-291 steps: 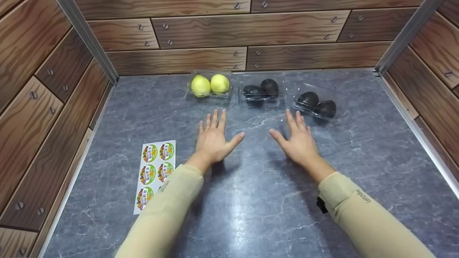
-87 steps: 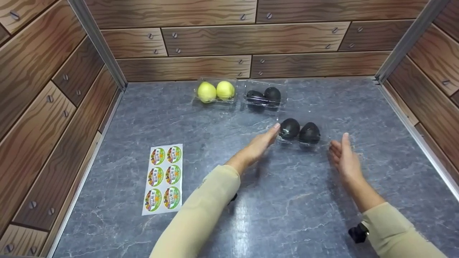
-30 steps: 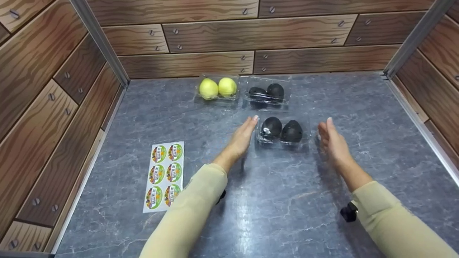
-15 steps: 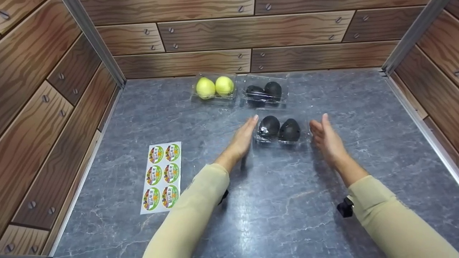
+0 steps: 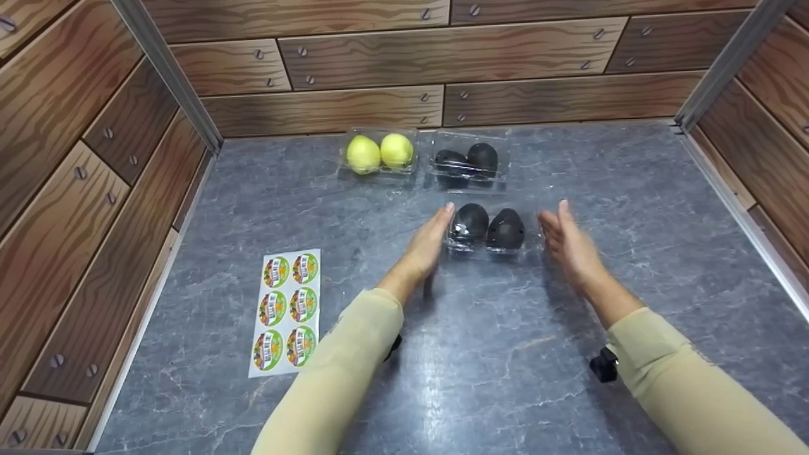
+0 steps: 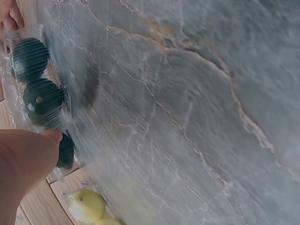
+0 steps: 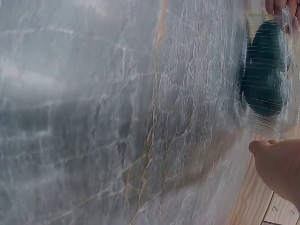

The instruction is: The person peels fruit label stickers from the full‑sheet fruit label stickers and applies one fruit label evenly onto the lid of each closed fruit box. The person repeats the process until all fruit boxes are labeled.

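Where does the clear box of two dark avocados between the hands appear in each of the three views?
Head: the box lies centre, between the left hand and right hand.
Left wrist: the box is at the left edge, above the left hand's fingertip.
Right wrist: the box is at the upper right.
Shared landmark: the grey marble table.

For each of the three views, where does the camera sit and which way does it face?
Head: above, looking forward and down at the table; both sleeved arms, left hand, right hand flank the clear box of dark fruit.
Left wrist: low, facing that box; a fingertip shows.
Right wrist: low, facing the box's other end; a thumb shows.
All share the box.
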The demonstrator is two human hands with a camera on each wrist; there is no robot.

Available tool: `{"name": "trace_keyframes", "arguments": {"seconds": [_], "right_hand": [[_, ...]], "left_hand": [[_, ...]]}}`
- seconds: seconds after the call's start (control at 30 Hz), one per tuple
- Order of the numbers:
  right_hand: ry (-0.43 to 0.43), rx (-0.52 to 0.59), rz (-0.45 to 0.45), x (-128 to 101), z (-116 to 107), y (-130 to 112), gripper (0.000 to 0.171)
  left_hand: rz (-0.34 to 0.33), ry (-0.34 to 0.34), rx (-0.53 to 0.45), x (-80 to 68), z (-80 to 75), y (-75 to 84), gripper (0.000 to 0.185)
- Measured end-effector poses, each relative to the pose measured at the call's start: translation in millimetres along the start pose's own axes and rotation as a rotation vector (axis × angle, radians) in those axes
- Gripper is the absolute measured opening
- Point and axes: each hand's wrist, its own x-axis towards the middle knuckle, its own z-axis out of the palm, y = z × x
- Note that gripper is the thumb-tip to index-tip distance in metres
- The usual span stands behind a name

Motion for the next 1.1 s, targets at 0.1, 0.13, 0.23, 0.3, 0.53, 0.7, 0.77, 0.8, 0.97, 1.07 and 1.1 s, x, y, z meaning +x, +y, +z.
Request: {"name": "trace_keyframes", "arguments": {"seconds": [0.1, 0.13, 0.23, 0.3, 0.53, 0.7, 0.77, 0.8, 0.97, 1.07, 1.1], "right_hand": [[-0.007, 0.004, 0.001, 1.3, 2.4, -1.2, 0.091], [-0.011, 0.006, -0.001, 2.0, 3.3, -1.7, 0.090], [-0.019, 0.009, -0.004, 3.8, 6.3, -3.1, 0.090], [-0.022, -0.002, -0.005, 4.9, 8.9, -3.7, 0.090], [-0.021, -0.036, 0.013, 8.9, 23.8, -4.3, 0.089], [-0.016, -0.041, 0.027, 12.1, 33.8, -4.5, 0.088], [-0.022, -0.043, 0.030, 13.9, 37.2, -4.9, 0.088], [-0.025, -0.044, 0.029, 14.6, 39.1, -5.2, 0.087], [-0.028, -0.049, 0.018, 17.4, 45.9, -5.3, 0.087], [-0.028, -0.064, 0.020, 18.3, 48.1, -4.2, 0.087], [-0.028, -0.069, 0.020, 18.5, 48.9, -3.7, 0.087]], "left_hand": [[-0.001, 0.007, -0.009, -1.5, -2.5, -0.3, 0.081], [-0.001, 0.008, -0.012, -1.8, -3.6, -0.3, 0.080], [0.001, 0.015, -0.009, -3.1, -7.5, 0.2, 0.079], [0.000, 0.018, -0.005, -4.1, -10.8, 0.1, 0.078], [0.001, 0.035, 0.012, -7.7, -25.1, -5.4, 0.078], [-0.010, 0.057, -0.014, -13.2, -33.8, -7.8, 0.078], [-0.017, 0.068, -0.029, -14.4, -37.0, -8.0, 0.078], [-0.019, 0.071, -0.035, -14.9, -38.5, -8.1, 0.077], [-0.018, 0.090, -0.050, -16.3, -44.4, -8.7, 0.077], [-0.020, 0.098, -0.048, -17.7, -46.6, -9.2, 0.077], [-0.018, 0.098, -0.044, -18.0, -47.2, -9.5, 0.077]]}}
